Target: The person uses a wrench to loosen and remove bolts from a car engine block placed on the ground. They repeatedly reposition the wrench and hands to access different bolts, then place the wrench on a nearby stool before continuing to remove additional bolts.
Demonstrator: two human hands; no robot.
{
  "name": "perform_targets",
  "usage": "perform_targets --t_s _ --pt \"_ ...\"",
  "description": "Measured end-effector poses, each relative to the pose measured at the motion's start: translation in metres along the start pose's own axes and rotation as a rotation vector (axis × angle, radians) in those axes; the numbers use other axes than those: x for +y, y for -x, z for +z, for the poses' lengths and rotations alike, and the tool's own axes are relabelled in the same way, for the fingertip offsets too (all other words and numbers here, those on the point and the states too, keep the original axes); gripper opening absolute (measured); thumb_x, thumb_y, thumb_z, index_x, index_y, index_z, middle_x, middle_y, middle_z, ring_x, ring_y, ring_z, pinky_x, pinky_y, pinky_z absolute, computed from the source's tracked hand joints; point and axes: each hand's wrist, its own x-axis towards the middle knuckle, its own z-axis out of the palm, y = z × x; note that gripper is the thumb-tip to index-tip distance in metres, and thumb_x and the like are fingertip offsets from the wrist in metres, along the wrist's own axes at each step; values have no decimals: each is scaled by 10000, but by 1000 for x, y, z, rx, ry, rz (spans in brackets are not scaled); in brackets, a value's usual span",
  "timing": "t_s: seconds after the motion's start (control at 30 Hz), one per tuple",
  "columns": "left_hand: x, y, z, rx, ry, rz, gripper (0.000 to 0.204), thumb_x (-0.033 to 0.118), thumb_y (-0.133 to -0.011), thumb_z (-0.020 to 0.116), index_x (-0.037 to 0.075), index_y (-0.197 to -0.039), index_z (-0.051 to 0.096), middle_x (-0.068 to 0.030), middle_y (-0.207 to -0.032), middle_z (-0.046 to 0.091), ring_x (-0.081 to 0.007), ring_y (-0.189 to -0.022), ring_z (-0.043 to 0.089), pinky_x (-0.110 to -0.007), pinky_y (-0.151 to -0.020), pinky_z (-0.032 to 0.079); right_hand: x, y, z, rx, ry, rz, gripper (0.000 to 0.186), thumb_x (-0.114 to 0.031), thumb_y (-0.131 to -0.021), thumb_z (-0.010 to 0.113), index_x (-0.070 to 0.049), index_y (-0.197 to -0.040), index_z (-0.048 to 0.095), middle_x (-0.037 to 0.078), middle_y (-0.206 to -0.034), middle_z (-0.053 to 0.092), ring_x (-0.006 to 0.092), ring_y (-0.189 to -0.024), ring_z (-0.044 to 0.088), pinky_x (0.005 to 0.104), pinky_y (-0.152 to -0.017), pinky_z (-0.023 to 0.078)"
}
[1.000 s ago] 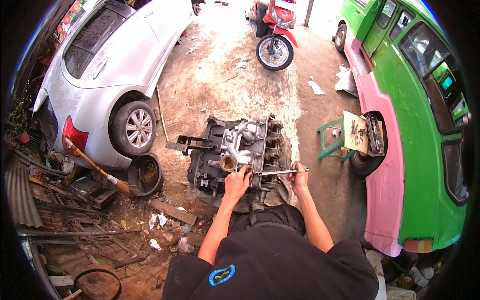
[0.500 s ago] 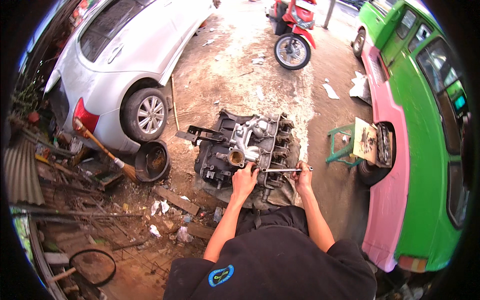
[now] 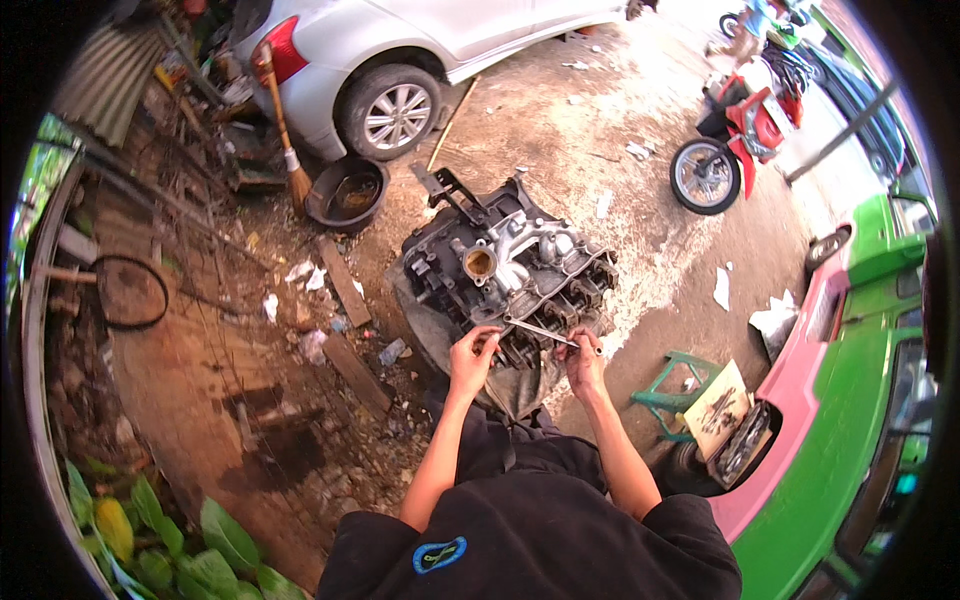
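Note:
A partly stripped engine (image 3: 535, 255) lies on a grey sheet (image 3: 425, 310) on the ground before me. My right hand (image 3: 586, 368) is closed round the right end of a long silver wrench (image 3: 540, 330). The wrench slants up to the left across the engine's near side, and its far end rests close to the engine. My left hand (image 3: 472, 362) is at the engine's near edge, just left of the wrench, thumb and forefinger pinched together. Whatever those fingertips hold is too small to make out.
A black basin (image 3: 347, 222) and a broom (image 3: 293, 165) are by the silver car (image 3: 350, 50). At right, a green stool (image 3: 668, 400) stands near a board with tools (image 3: 722, 410) and the pink-green vehicle (image 3: 800, 440). A red motorbike (image 3: 745, 135) is parked beyond.
The view has turned, so the engine appears rotated. The wrench now slants down to the right instead of lying level, still in my right hand. My left hand appears farther from its end.

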Motion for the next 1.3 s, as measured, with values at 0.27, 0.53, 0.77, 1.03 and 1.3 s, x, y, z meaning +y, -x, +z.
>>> perform_targets --t_s 0.27,0.53,0.77,1.03,1.3 --pt "-16 47 14 152 459 59 208 161 -985 626 -13 -1090 667 -83 -928 702 -151 -794 667 -295 -702 537 10 20 -7 -328 21 93 179 -155 -1002 539 11 -1043 593 95 -908 633 184 -802 649 335 -747 520" --pt "-56 109 61 506 826 -15 190 97 -962 641 24 -1083 514 -135 -977 676 -237 -862 686 -390 -817 579 -1 52 -19 -615 293 202 244 -177 -1004 583 40 -1112 603 140 -942 684 216 -890 682 356 -852 540" --pt "-56 143 106 711 1070 -108 165 155 -1001 579 47 -1123 552 -59 -1036 581 -253 -1009 606 -486 -821 553 -20 62 -45 -934 456 313 295 -78 -963 629 49 -1224 573 123 -1077 707 186 -1029 674 322 -933 522" --pt "-20 87 167 1119 1004 63 165 246 -1056 480 142 -1178 519 -10 -859 501 -143 -619 521 -310 -502 462 -65 -34 -49 -1425 822 390 360 -9 -934 615 21 -1290 570 143 -1231 646 203 -1095 650 342 -969 520" --pt "5 50 205 1213 243 -58 340 224 -1001 609 51 -1293 635 -27 -777 577 -96 -615 467 -291 -568 418 -132 -182 -10 -1379 991 127 219 -43 -950 528 0 -1129 647 107 -1005 716 149 -942 676 293 -795 535"
